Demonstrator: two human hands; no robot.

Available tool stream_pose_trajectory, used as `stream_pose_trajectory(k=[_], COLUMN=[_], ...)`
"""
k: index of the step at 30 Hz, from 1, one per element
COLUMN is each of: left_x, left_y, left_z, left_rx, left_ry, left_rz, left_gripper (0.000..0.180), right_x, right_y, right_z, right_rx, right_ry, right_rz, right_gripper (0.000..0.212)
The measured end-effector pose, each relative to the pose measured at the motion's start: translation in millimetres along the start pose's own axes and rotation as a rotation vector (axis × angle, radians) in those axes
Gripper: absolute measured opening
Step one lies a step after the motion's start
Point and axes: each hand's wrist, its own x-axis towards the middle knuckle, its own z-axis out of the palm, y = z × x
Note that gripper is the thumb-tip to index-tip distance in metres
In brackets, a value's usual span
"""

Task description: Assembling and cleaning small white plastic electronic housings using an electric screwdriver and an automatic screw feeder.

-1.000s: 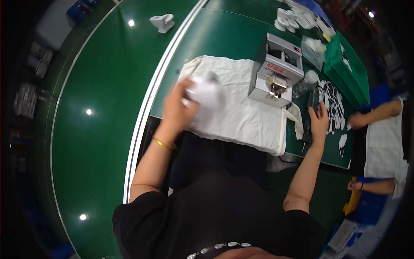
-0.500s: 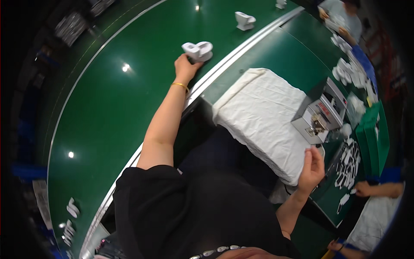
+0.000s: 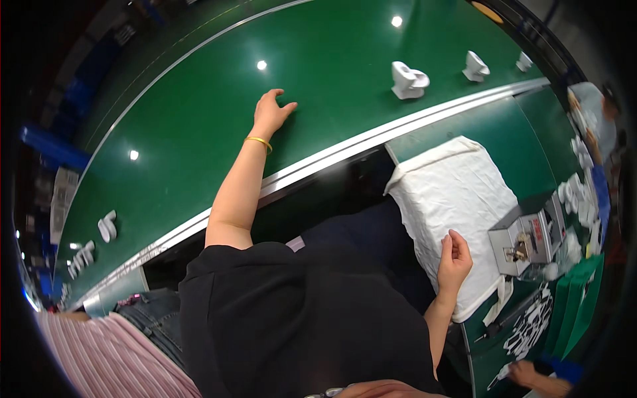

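Has left hand [image 3: 286, 99] released over glossy green surface [image 3: 332, 69], left of nearest white toilet-shaped piece [image 3: 407, 82] | has right hand [image 3: 455, 265] half-curled above creased white cloth [image 3: 458, 176], cannot tell if grasping.

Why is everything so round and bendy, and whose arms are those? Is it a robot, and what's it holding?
No robot here! A person wears a camera on their head, so you look down almost as they do. Its very wide lens makes straight edges bend. Their left hand is open over a long green surface, holding nothing. Their right hand is over a white cloth, and I can't see anything in it. Several white toilet-shaped pieces are on the green surface. At the cloth's right edge is a grey machine, and farther right a green crate. Another person's hand shows at the lower right.
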Motion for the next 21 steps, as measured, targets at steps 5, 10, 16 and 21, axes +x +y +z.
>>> stream_pose_trajectory(k=[5, 10, 16, 21], left_x=[-34.2, -60.7, -113.9, -231.6], left_y=[-63.9, -76.3, -233.6, -359.8], left_z=[-26.2, -74.9, -176.9, -286.7], left_rx=[-0.101, -0.093, 0.179, 0.276], left_ry=[0.083, 0.087, 0.556, 0.972], left_rz=[-0.134, -0.243, -0.601, -1.254], left_gripper=[0.055, 0.060, 0.067, 0.087], right_x=[7.2, 6.8, 12.5, 15.9], right_y=[13.7, 13.1, 34.4, 18.0], right_z=[7.5, 2.5, -1.7, -2.5], right_rx=[-0.326, -0.359, -0.344, -0.261], right_ry=[0.005, 0.003, -0.019, -0.024], right_rz=[-0.104, -0.119, -0.156, -0.117], right_gripper=[0.021, 0.024, 0.028, 0.028])
